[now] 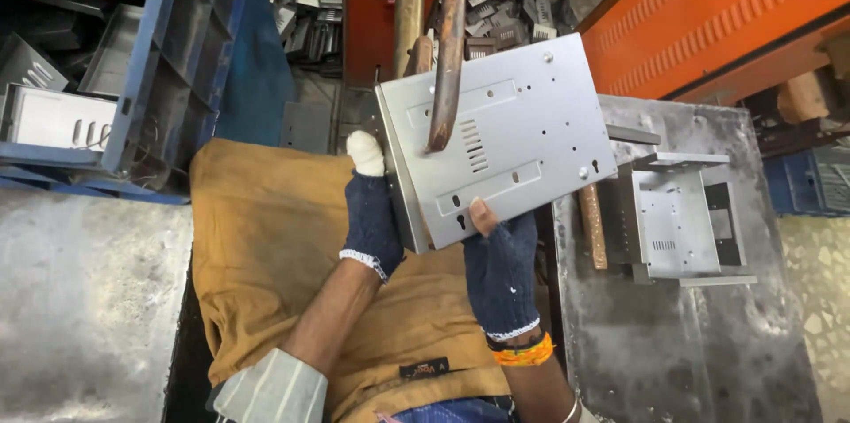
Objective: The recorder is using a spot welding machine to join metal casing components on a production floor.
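Head view: flat, perforated grey metal panel (506,135)

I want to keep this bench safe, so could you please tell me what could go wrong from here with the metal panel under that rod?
1. The left hand and right hand hold the grey metal panel by its edges in fingerless gloves; bare fingertips could be cut.
2. The rusty rod touches the panel close to both hands, so a finger might get pinched or burned.
3. The panel is tilted and could slip from their grip.
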